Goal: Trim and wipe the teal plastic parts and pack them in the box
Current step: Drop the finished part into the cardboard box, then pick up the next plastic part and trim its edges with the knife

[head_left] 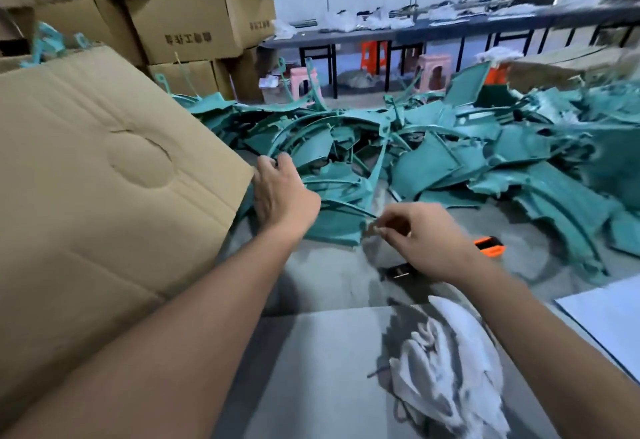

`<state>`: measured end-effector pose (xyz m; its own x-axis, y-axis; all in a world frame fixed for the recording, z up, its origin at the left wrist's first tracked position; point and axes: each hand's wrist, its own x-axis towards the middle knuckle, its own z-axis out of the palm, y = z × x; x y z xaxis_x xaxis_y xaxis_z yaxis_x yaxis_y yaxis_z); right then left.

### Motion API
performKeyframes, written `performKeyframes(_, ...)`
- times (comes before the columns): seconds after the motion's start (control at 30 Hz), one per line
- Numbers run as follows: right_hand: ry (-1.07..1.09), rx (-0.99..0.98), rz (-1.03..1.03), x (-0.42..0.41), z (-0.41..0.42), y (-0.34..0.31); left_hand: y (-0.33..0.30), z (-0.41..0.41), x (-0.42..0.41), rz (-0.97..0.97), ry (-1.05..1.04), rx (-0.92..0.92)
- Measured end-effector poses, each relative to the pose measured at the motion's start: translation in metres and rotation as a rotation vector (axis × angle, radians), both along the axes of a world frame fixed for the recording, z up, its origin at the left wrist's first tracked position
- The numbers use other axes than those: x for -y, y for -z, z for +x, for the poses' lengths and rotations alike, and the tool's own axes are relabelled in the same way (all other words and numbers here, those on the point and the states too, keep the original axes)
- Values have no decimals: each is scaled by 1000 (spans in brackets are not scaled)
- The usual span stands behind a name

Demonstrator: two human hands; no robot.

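Right hand [420, 241]: we cannot tell what its blurred fingertips pinch.
Box [104, 196]: cut off at left.

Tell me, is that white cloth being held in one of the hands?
No. The white cloth lies on the grey table, apart from the left hand and the right hand.

Grey worktable [322, 286] has a big heap of teal plastic parts [433, 161], a crumpled white rag [446, 369] and an orange-black knife [490, 246] on it.
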<state>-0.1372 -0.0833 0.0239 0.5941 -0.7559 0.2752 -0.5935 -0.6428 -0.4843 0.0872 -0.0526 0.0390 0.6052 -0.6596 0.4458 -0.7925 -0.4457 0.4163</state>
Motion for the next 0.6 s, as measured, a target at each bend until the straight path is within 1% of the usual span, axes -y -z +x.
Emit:
performKeyframes(0.07, 56, -22, 2, 3, -15, 5, 5, 20, 5, 196, -52, 18)
performKeyframes(0.13, 106, 24, 12, -1, -31, 12, 13, 47, 2, 375, -62, 22)
performKeyframes(0.17, 123, 56, 4, -4, -38, 17, 17, 57, -1, 414, -34, 23)
performKeyframes(0.2, 131, 79, -16, -7, -44, 21, 22, 66, -4, 398, 16, 27)
performKeyframes(0.23, 133, 79, -41, -9, -48, 25, 26, 71, -7, 331, 70, 26)
performKeyframes(0.3, 121, 36, -107, -12, -51, 32, 33, 70, -16, 185, 106, 51)
performKeyframes(0.37, 108, 23, -149, -13, -55, 39, 39, 57, -27, 80, 165, 200)
performKeyframes(0.4, 104, 42, -150, -13, -57, 44, 39, 48, -33, 2, 214, 261)
performKeyframes(0.47, 107, 118, -120, -15, -59, 50, 35, 28, -42, -143, 271, 266)
performKeyframes(0.53, 119, 208, -93, -17, -60, 51, 24, 6, -45, -226, 276, 277)
performKeyframes(0.6, 153, 221, -113, -16, -62, 51, 7, -17, -45, -323, 282, 313)
